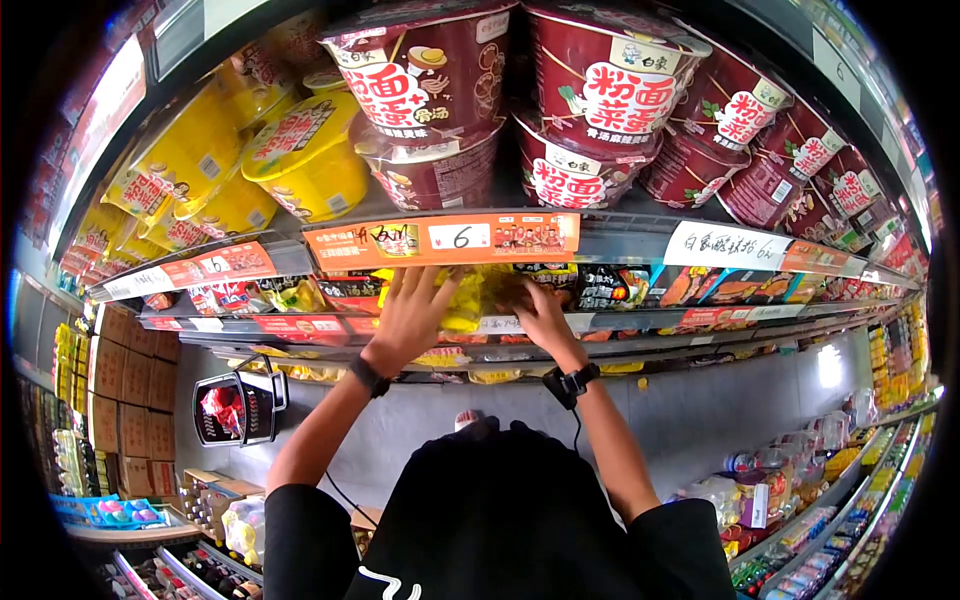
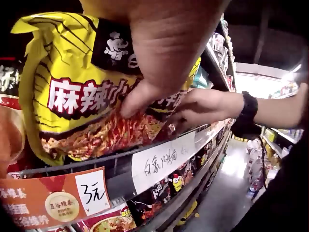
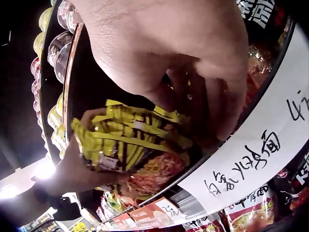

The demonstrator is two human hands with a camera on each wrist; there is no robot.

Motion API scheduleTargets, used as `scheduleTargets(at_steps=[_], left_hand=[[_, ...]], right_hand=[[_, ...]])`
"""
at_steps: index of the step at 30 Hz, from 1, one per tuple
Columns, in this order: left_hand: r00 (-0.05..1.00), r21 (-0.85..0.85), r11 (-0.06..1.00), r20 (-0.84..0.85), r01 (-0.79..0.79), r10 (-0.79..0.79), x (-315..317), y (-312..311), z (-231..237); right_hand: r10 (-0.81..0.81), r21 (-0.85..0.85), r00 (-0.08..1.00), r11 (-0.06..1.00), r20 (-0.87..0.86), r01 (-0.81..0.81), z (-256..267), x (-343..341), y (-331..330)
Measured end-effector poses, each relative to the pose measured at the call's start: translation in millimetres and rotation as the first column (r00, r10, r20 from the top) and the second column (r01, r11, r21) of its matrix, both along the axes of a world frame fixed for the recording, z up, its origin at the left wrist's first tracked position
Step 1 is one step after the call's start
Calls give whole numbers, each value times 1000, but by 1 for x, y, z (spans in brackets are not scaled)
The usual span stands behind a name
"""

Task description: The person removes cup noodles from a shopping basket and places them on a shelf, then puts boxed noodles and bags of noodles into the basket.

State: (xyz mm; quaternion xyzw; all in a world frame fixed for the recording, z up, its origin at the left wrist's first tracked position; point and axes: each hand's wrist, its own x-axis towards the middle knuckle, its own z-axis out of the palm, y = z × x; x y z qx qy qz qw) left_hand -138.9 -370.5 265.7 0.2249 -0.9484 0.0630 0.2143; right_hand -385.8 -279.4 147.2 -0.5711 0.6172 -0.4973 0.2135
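A yellow packet of instant noodles, with noodles pictured on its front, stands at the front of the second shelf. My left hand grips it from above. Its thumb presses on the printed front, while the fingers go behind, mostly hidden. At the packet's other end is my right hand, its fingers curled downward behind the shelf's front rail. Yellow wrapper shows between that thumb and the fingers in the right wrist view. Black noodle packets stand just to the right.
Above the hands, a shelf edge with an orange price sign carries maroon noodle tubs and yellow tubs. A handwritten label hangs on the lower rail. On the floor at left stands a black shopping basket, near stacked cartons.
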Motion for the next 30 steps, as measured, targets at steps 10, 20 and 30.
scheduleTargets(at_steps=[10,20,30], left_hand=[[984,-1,997,-160,80,-79,42,68,26],[373,860,263,-439,437,817,79,194,-2],[173,938,247,-292,241,941,154,266,-30]], right_hand=[[183,-91,964,982,195,-168,24,3,1],[525,-44,478,704,704,-708,59,72,112],[721,152,516,510,462,-847,69,190,130]])
